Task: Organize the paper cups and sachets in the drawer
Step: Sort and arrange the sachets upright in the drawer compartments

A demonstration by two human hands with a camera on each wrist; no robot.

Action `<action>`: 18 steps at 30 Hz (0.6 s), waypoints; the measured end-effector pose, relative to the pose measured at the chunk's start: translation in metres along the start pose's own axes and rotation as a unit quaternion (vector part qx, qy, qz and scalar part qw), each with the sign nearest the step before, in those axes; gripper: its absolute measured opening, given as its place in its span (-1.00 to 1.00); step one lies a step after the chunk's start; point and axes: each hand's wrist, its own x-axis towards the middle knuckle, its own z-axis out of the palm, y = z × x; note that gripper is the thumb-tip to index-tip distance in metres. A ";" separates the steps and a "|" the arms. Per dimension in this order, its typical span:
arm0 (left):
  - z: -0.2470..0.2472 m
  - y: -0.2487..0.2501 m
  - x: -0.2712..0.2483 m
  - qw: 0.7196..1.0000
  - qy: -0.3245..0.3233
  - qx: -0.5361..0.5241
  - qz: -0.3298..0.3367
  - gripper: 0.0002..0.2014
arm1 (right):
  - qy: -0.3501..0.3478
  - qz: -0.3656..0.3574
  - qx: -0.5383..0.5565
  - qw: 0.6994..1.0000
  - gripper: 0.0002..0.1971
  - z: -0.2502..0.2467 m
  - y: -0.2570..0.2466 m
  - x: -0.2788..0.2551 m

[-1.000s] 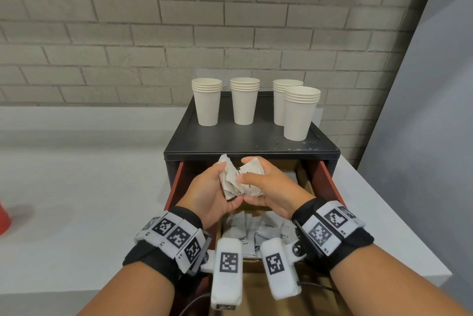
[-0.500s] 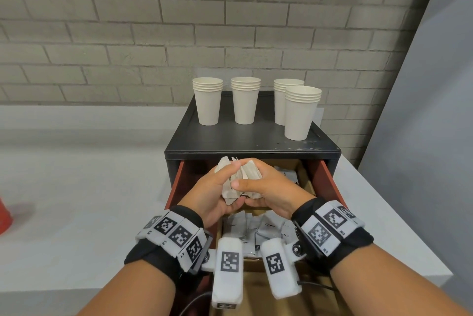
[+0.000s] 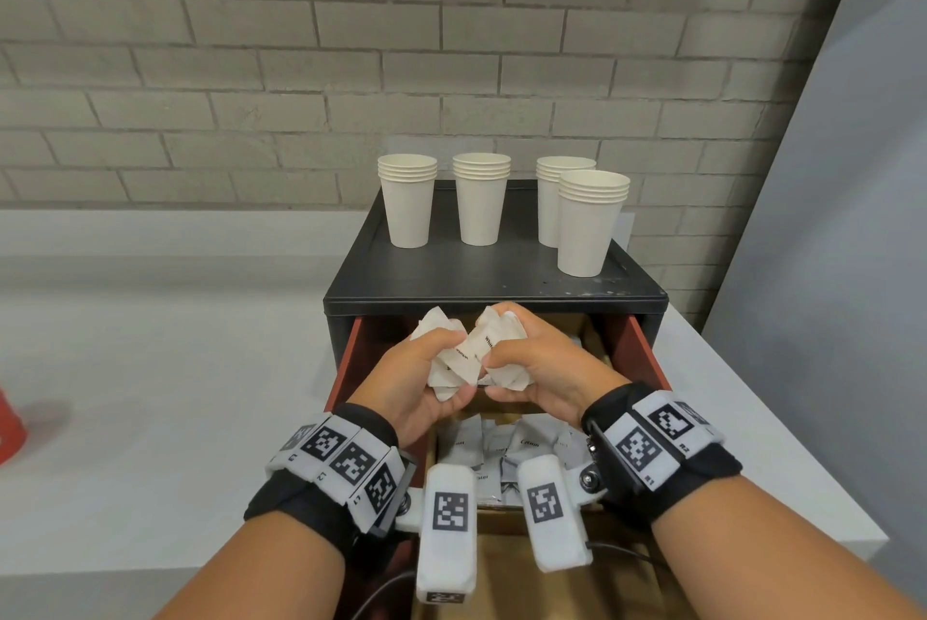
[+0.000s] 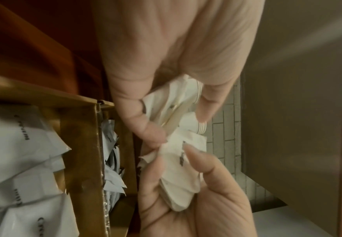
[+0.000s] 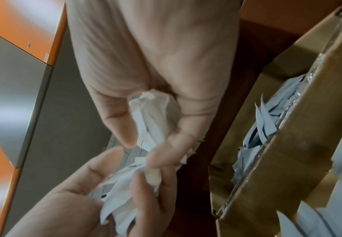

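Right now the left hand (image 3: 424, 376) fingers (image 4: 204, 107) are curling round one clump of white sachets (image 3: 459, 358), and the right hand (image 3: 539, 361) fingers (image 5: 161, 158) are pinching a second clump right against it; both bundles are being held in the air over the open drawer (image 3: 634, 348), thumbs on top, packets bent and fanning out past the grips

Below them, a cardboard box (image 4: 97, 144) inside the drawer is already holding more sachets (image 3: 526, 444), some standing in a row, some lying loose in the section further back

Four stacks of paper cups (image 3: 407, 200) are standing on the black cabinet top (image 3: 481, 278), not in the drawer yet; cabinet is sitting on a white tabletop (image 3: 150, 368)

My read: squaring up or splitting the bundle before filing it into the box

Risks: packets are slippery and splayed, so loosening either grip is likely to let a few slide out into the drawer gap beside the box; squeezing harder could crease or burst one; lifting the elbows forward could knock the nearest cup stack (image 3: 592, 223)
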 end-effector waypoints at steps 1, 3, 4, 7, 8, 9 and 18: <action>0.000 0.000 0.001 1.000 0.018 -0.009 -0.003 -0.73 | 0.017 -0.007 0.001 1.000 -0.62 0.000 0.000 0.000; 0.000 0.001 0.001 0.999 0.044 -0.015 -0.007 -0.75 | 0.049 -0.023 0.002 0.999 -0.59 0.000 -0.002 -0.001; 0.000 0.002 0.001 0.998 0.052 -0.015 -0.008 -0.75 | 0.065 -0.034 0.006 0.997 -0.58 0.000 -0.003 -0.001; 0.000 0.001 0.001 0.998 0.067 -0.008 -0.021 -0.73 | 0.107 -0.079 -0.004 0.991 -0.58 -0.001 -0.005 -0.003; 0.001 0.001 0.001 0.997 0.069 -0.002 -0.026 -0.73 | 0.119 -0.094 -0.036 0.988 -0.58 0.000 -0.005 -0.002; 0.002 0.001 0.000 0.997 0.065 0.004 -0.032 -0.74 | 0.124 -0.109 -0.078 0.983 -0.59 0.002 -0.005 -0.002; -0.001 -0.003 0.002 0.996 -0.032 0.046 -0.071 -0.61 | -0.002 -0.135 -0.330 0.934 -0.43 0.013 0.009 0.003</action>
